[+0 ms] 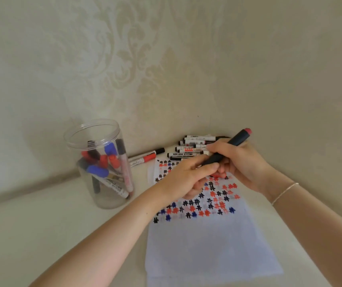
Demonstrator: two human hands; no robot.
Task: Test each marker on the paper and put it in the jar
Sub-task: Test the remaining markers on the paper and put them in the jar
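The right hand [238, 162] grips a black marker [226, 148] slantwise above the paper [207, 241], its red end cap raised toward the wall and its lower end buried between the two hands, so the tip cannot be made out; the left hand [186, 179] curls its fingers around that lower end, thumb on top, though whether it pinches the marker's cap or the barrel itself is hidden; a patch of red shows just beneath the fingers, too blurred to name.

The paper lies flat on the pale surface [41, 235], its far half covered with small hash-shaped marks in black, red and blue; part of these marks lies under the hands; the near edge of the sheet runs off the bottom of the view.

The clear jar [101, 162] stands upright to the left of the paper, well apart from the hands, holding a tangle of markers with red, blue and black caps; their number is hard to count through the plastic.

Beyond the paper, against the wall, a loose pile of markers [195, 148] lies partly hidden behind the hands; two more markers [145, 157] rest between the pile and the jar.

A thin bracelet [284, 192] circles the right wrist.
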